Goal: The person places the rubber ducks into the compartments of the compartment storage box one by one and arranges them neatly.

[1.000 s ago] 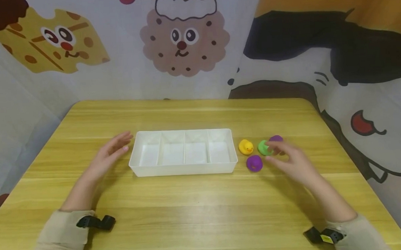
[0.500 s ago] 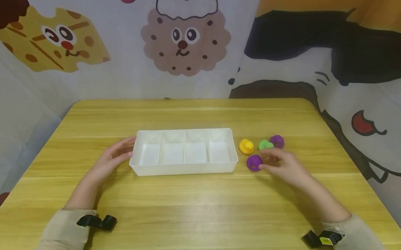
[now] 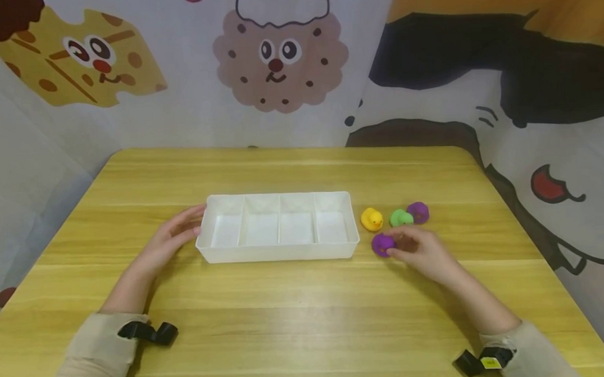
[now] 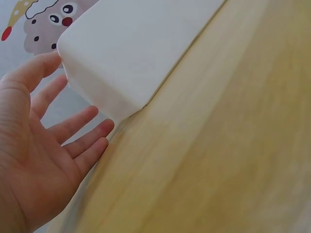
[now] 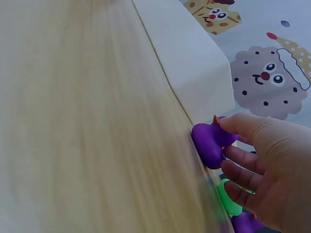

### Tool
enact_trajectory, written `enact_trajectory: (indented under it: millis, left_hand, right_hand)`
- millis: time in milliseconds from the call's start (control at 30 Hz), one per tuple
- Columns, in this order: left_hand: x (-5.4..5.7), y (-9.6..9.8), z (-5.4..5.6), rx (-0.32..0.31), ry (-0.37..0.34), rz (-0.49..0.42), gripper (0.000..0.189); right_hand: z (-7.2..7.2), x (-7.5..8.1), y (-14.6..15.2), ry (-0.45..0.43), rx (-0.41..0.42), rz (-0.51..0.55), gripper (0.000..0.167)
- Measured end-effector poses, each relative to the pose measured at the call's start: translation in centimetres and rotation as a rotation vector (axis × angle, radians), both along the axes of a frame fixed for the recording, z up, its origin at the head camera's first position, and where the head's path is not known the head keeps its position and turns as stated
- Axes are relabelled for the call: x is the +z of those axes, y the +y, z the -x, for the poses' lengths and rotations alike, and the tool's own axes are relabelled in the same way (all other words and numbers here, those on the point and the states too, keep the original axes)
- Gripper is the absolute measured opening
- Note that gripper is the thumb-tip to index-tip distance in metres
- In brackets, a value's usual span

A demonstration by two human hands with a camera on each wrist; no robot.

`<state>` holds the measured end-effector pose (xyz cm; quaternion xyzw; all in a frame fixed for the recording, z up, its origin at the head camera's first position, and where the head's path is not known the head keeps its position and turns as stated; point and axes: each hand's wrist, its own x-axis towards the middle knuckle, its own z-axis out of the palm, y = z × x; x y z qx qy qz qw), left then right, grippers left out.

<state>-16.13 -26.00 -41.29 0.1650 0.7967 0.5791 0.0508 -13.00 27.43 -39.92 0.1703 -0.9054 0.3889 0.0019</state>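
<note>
White and printed with cartoon food and a big cartoon face, the backdrop [image 3: 188,126] rises behind the far edge of the table [image 3: 298,323]. The table has a pale wood-grain top with rounded far corners. On it, a little left of the middle, sits a white tray [image 3: 278,253], its long sides running nearly parallel to the table's far edge and its inside split by dividers into four compartments in a row.

Two beige sleeves come in from the near side, the left sleeve [image 3: 94,352] and the right sleeve [image 3: 534,355]. The left hand [image 3: 167,240] is at the tray's left end, its fingers spread and loosely extended, the thumb touching the upper front corner. The right hand [image 3: 423,252] is between the tray and the table's right edge, thumb and fingers pinching a toy duck. A black wrist device sits at each cuff, the left device [image 3: 147,333] and the right device [image 3: 484,361].

Smallest are four toy ducks. The front purple duck [image 3: 380,245], the one pinched, is just beyond the tray's right front corner. Farther toward the far edge are the yellow duck [image 3: 371,220], near the tray's right end, then the green duck [image 3: 399,218], and the back purple duck [image 3: 418,212], closest to the table's right edge and just beside the green one.
</note>
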Motion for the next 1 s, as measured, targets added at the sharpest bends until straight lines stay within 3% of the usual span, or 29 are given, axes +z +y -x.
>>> enact_trajectory:
  millis: [267,500,800,1000]
  left_hand:
    - [0.1,0.1,-0.1,0.015,-0.026,0.008,0.050]
    - [0.1,0.2,-0.1,0.018,-0.037,0.003,0.051]
    - [0.2,0.1,-0.1,0.023,-0.039,0.000,0.051]
    - [0.3,0.2,-0.1,0.021,-0.042,0.006,0.051]
  right_hand:
    - [0.1,-0.3,0.0,0.076,-0.003,-0.002,0.033]
    - [0.0,-0.1,-0.1,0.080,-0.005,-0.005,0.032]
    - [-0.6,1.4,-0.7,0.069,-0.010,0.048,0.033]
    - [-0.8,2.5,-1.0,0.132,0.017,0.030,0.033]
